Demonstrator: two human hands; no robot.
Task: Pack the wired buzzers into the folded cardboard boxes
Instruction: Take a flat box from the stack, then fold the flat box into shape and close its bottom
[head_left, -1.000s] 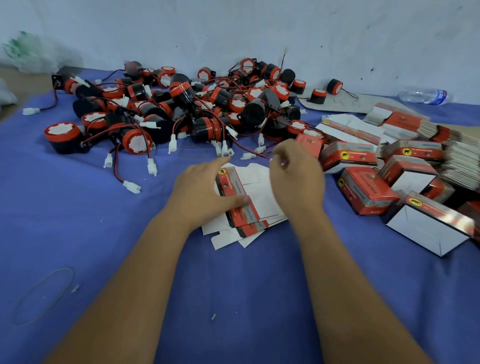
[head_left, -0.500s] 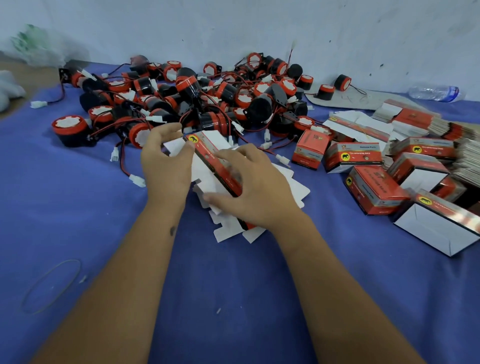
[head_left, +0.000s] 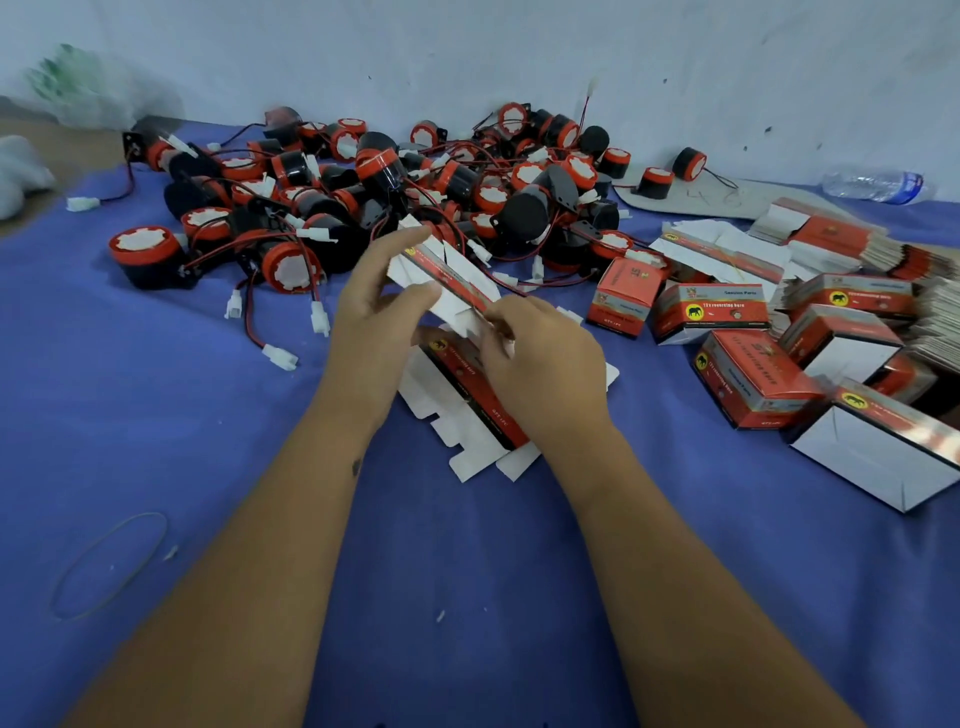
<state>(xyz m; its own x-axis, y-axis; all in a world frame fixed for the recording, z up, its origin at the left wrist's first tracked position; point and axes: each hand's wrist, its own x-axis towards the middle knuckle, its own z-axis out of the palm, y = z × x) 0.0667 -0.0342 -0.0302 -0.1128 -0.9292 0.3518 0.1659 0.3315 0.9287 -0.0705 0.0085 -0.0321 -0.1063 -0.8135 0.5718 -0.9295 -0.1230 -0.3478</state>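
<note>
A blue cloth (head_left: 156, 426) covers the work surface up to a pale wall (head_left: 519, 47), with the heap of wired buzzers (head_left: 395, 197) against it and folded boxes (head_left: 753, 379) standing at the right. Both hands lift one flattened carton (head_left: 447, 280) above the stack of flat cartons (head_left: 467, 410): the left hand (head_left: 374, 322) pinches its far end, the right hand (head_left: 540, 358) grips the near end. A water bottle (head_left: 872, 183) and a plastic bag (head_left: 78, 88) at the far edges are blurred, and the right-hand stacks are cut off.
</note>
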